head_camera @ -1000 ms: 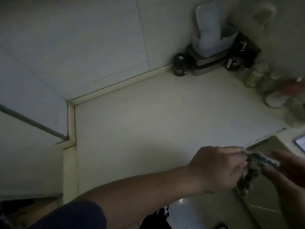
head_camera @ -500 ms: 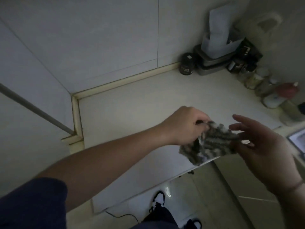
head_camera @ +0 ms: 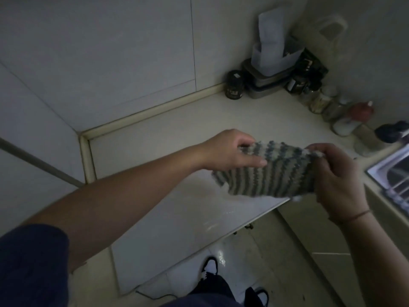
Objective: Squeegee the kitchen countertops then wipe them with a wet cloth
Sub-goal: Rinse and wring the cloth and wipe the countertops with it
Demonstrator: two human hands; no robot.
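Cloth [head_camera: 267, 171] spans between left hand [head_camera: 230, 151] and right hand [head_camera: 336, 173], above countertop [head_camera: 168, 151] near its front edge. Beyond the hands: jar [head_camera: 234, 85], stacked containers [head_camera: 267, 78], bottles [head_camera: 332, 105] along the walls. Sink [head_camera: 396, 171] right of right hand.

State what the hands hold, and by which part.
Both hold the striped cloth above the counter: left hand pinches its left edge, right hand its right edge.

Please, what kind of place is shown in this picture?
Most likely a home kitchen. A pale countertop runs along a tiled wall, jars and containers stand in its far corner, and the edge of a metal sink shows at the right.
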